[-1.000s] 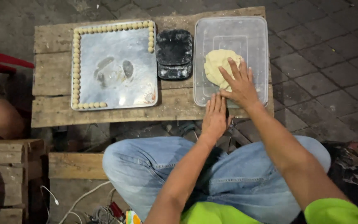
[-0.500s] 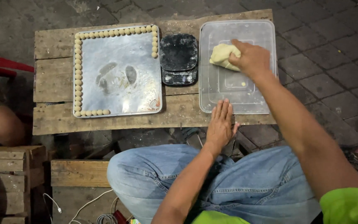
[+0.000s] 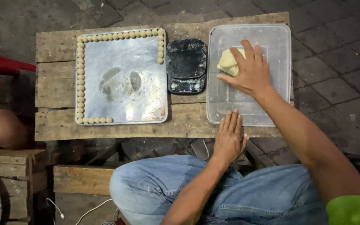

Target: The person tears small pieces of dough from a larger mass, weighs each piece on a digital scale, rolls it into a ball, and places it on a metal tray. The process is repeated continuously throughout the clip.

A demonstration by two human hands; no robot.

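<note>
Right hand (image 3: pixel 251 71): lay over the pale dough lump (image 3: pixel 228 61), fingers curled around it.
Dough: sat inside the clear plastic tub (image 3: pixel 271 37), far end.
Left hand (image 3: pixel 228 135): flat, released, on the counter (image 3: pixel 55 50) edge beside the tub.

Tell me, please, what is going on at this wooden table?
A seated person's right hand presses a lump of pale dough inside a clear plastic tub. The left hand lies flat on the table edge by the tub. A black scale sits beside a metal tray edged with small dough balls.
</note>
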